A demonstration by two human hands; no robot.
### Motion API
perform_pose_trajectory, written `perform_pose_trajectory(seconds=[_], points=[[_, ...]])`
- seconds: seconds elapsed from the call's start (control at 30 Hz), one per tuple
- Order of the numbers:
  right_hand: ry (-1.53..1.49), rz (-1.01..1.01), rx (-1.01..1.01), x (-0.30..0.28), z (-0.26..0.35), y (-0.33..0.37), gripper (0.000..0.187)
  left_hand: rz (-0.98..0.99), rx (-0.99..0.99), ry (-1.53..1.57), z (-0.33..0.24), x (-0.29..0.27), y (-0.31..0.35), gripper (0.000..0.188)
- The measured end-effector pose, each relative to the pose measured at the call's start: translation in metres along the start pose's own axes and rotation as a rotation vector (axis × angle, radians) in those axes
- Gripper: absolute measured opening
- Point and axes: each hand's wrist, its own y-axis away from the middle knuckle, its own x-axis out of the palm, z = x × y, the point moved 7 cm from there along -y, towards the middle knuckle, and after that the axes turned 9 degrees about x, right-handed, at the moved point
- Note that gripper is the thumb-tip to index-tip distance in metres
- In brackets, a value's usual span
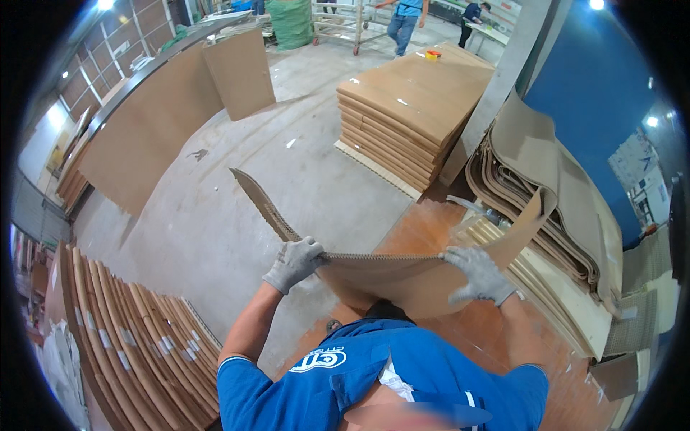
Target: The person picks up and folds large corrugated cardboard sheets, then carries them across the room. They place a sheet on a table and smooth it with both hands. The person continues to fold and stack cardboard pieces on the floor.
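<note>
A large brown corrugated cardboard sheet hangs bent in front of my body, its fluted edge facing up. My left hand, in a grey glove, is closed on that edge, and beyond it a curled end of the sheet sticks out far to the left. Further along the edge my right hand, gloved too, grips the sheet with the thumb on the near side. The sheet's right end curves up beside a pile of sagging cardboard sheets. Most of the sheet's lower part is hidden by my body.
A tall stack of flat cardboard stands ahead, with a small red-and-yellow item on top. Upright bundles line the lower left. Big boards lean at the far left. A metal post rises at right; people are in the background.
</note>
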Motion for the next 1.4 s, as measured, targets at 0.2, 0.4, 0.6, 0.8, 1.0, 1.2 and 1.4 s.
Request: perform_pose_trajectory(seconds=[0.2, 0.4, 0.6, 0.8, 1.0, 1.2, 1.4], points=[[0.282, 0.299, 0.433, 0.032, -0.080, -0.011, 0.056, -0.139, -0.022, -0.037, 0.073, -0.061, -0.020, 0.019], [0.253, 0.544, 0.740, 0.064, -0.143, 0.013, 0.040, -0.183, -0.282, -0.102, 0.212, -0.091, -0.004, 0.020], [-0.013, 0.226, 0.457, 0.054, -0.102, -0.093, 0.046, -0.032, -0.458, -0.098, 0.317, -0.044, -0.006, 0.024], [0.050, 0.348, 0.517, 0.048, -0.112, -0.179, 0.047, 0.191, -0.438, -0.216, 0.355, -0.035, -0.062, 0.023], [-0.066, 0.494, 0.664, 0.046, -0.135, -0.214, 0.038, 0.070, -0.328, -0.228, 0.368, -0.053, -0.131, 0.025], [-0.158, 0.450, 0.847, 0.026, -0.097, -0.253, 0.036, -0.010, -0.206, -0.204, 0.437, -0.091, -0.181, 0.023], [-0.160, 0.374, 1.042, 0.035, -0.046, -0.291, 0.037, -0.014, -0.095, -0.198, 0.513, -0.129, -0.208, 0.024]])
